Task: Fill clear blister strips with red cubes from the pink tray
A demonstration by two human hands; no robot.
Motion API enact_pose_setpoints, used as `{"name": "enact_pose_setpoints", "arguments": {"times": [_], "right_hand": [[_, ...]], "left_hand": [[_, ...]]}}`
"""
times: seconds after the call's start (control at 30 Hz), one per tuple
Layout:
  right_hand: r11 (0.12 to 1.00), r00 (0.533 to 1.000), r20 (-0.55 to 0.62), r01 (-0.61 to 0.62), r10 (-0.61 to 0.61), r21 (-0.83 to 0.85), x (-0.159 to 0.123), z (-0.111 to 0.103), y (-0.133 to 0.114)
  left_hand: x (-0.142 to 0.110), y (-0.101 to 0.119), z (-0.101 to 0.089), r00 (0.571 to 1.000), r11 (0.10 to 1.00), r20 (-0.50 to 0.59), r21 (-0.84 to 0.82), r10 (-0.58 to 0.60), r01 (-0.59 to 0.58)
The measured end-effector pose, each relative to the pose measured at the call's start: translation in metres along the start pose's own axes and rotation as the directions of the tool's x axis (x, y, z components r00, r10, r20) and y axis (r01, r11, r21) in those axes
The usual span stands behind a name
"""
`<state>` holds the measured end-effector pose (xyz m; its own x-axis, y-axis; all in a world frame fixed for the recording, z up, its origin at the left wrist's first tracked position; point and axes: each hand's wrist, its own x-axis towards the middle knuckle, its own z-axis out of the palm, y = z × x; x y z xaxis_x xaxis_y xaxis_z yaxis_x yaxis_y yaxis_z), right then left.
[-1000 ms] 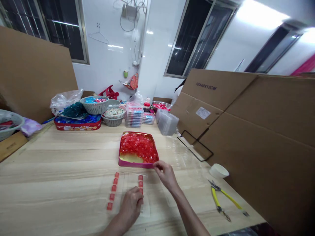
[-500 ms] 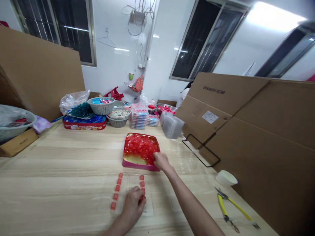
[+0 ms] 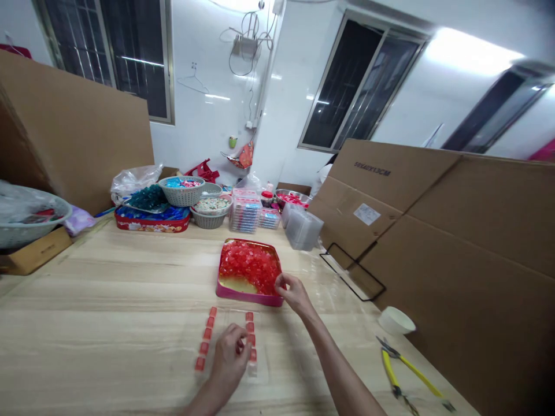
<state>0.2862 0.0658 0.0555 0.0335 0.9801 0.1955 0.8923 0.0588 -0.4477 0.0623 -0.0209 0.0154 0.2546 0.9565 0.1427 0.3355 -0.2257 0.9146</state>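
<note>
My left hand is over a clear plastic sheet or case, beside a right-hand column of small red square pieces. Its fingers are curled together; a dark reddish spot shows between them, too small to name. Another column of red pieces lies to its left. My right hand is at the near right corner of a pink-rimmed tin, thumb and forefinger pinched. What they hold, if anything, cannot be made out. Many loose red pieces fill the tin, except for a bare patch at its front.
Yellow-handled pliers and a white bowl lie at the right, near a black wire frame. Cardboard walls that side. Baskets, stacked plastic cases and clear boxes stand at the back.
My left hand has drawn slightly left, and the red piece at its fingertips now lies at the bottom of the right column. My right hand has lifted slightly from the tin's pieces, toward the right.
</note>
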Motion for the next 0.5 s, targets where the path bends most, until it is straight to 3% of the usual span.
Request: {"name": "enact_pose_setpoints", "arguments": {"times": [0.17, 0.37, 0.5], "right_hand": [[0.997, 0.996, -0.049, -0.078, 0.079, 0.018, -0.010, 0.007, 0.005], [0.986, 0.986, 0.023, -0.167, 0.168, -0.025, 0.020, 0.019, -0.002], [0.985, 0.987, 0.050, -0.159, 0.155, 0.070, 0.032, 0.029, -0.011]], "left_hand": [[0.004, 0.015, -0.008, 1.000, 0.999, 0.001, -0.048, -0.020, 0.020], [0.001, -0.003, 0.003, 0.999, 1.000, 0.020, -0.010, -0.028, 0.028], [-0.001, -0.002, -0.003, 0.997, 0.998, 0.039, 0.025, -0.067, 0.066]]}}
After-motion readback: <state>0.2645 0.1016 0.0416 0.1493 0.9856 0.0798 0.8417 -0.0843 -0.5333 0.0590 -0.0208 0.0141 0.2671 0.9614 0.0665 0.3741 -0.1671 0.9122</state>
